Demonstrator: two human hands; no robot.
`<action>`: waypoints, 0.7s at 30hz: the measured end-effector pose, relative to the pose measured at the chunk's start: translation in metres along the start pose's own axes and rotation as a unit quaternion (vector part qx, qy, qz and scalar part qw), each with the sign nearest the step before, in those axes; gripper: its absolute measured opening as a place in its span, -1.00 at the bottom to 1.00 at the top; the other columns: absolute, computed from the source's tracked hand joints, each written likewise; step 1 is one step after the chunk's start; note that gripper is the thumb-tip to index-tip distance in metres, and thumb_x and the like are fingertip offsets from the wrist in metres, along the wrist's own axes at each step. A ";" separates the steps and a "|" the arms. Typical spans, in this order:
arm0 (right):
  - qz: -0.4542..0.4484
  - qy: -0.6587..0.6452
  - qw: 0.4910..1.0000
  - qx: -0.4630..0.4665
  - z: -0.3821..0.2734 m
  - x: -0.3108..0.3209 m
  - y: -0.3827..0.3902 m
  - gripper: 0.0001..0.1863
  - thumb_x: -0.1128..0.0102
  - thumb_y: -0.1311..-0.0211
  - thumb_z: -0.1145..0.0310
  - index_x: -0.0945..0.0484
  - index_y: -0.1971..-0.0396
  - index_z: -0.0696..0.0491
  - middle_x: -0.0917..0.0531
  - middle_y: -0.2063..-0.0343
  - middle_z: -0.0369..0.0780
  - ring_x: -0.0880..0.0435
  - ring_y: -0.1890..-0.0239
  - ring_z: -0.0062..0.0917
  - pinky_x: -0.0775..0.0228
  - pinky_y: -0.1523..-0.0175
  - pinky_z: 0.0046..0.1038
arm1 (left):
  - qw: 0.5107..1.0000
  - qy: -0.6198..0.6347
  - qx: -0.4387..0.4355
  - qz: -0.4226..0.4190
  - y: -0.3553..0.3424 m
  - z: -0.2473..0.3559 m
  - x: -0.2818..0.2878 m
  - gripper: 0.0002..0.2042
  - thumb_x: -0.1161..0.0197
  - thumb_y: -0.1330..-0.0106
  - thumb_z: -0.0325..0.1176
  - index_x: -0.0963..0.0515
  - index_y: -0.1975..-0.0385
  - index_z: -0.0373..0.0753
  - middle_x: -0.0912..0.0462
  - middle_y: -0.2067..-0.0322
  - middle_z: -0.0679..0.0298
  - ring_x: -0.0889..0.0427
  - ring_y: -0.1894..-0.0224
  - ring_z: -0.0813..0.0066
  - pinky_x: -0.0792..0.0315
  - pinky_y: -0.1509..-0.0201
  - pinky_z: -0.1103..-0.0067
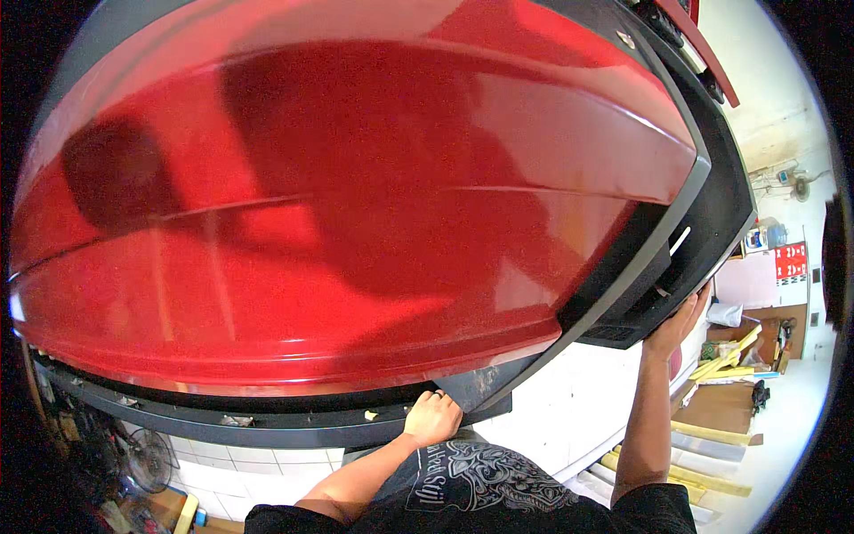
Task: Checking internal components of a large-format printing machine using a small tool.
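A glossy red curved panel (pixel 356 222), with dark trim (pixel 485 383) at its lower right corner, lies nearest the camera and fills most of the view. The step in hand looks like steadying: the left hand (pixel 434 416) has its fingers curled against that trim, while the right hand (pixel 680 322) rests at the lower edge of a black panel (pixel 712 191). How firmly either of the 2 grips is closed I cannot tell; the undersides are hidden. A next move would seemingly call for both hands working evenly. Far right is 1 bluish bottle (pixel 777 234), contents too small to make out.
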State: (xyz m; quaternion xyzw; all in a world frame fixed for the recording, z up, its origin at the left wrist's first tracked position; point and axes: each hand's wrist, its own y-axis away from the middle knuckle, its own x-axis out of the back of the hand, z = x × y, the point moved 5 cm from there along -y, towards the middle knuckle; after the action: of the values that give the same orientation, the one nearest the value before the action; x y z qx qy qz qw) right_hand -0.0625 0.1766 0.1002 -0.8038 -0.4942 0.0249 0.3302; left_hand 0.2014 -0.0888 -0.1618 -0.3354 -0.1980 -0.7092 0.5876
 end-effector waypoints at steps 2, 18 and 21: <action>0.025 -0.035 0.999 -0.034 0.001 -0.002 0.002 -0.41 0.32 -0.59 0.21 -0.07 -0.45 0.24 -0.21 -0.42 -0.04 -0.24 -0.42 -0.30 -0.02 -0.48 -0.34 | 1.000 0.000 -0.002 0.006 0.000 0.000 0.002 -0.81 -0.21 -0.21 -0.25 -0.60 0.54 -0.20 -0.67 0.43 0.15 -0.66 0.28 0.20 -0.45 0.18 0.33; 0.009 0.018 1.000 0.000 0.000 0.000 0.000 -0.41 0.30 -0.60 0.19 -0.09 -0.44 0.27 -0.20 -0.43 -0.04 -0.22 -0.44 -0.30 0.03 -0.50 -0.32 | 1.000 -0.013 -0.001 -0.003 -0.001 0.001 0.002 -0.84 -0.23 -0.17 -0.27 -0.61 0.56 -0.19 -0.65 0.46 0.17 -0.66 0.30 0.21 -0.46 0.19 0.33; 0.016 -0.026 0.999 -0.014 0.004 0.002 -0.001 -0.42 0.27 -0.58 0.22 -0.09 -0.44 0.23 -0.26 -0.37 -0.04 -0.31 -0.35 -0.30 -0.10 -0.43 -0.32 | 1.000 -0.012 0.001 -0.004 -0.001 0.002 0.000 -0.84 -0.23 -0.17 -0.27 -0.61 0.57 -0.18 -0.65 0.46 0.18 -0.66 0.29 0.21 -0.46 0.19 0.33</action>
State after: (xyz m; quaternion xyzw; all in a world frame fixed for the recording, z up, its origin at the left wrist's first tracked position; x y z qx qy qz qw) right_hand -0.0633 0.1804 0.0981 -0.8153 -0.4902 0.0443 0.3051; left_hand 0.2008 -0.0875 -0.1607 -0.3423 -0.2066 -0.7074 0.5829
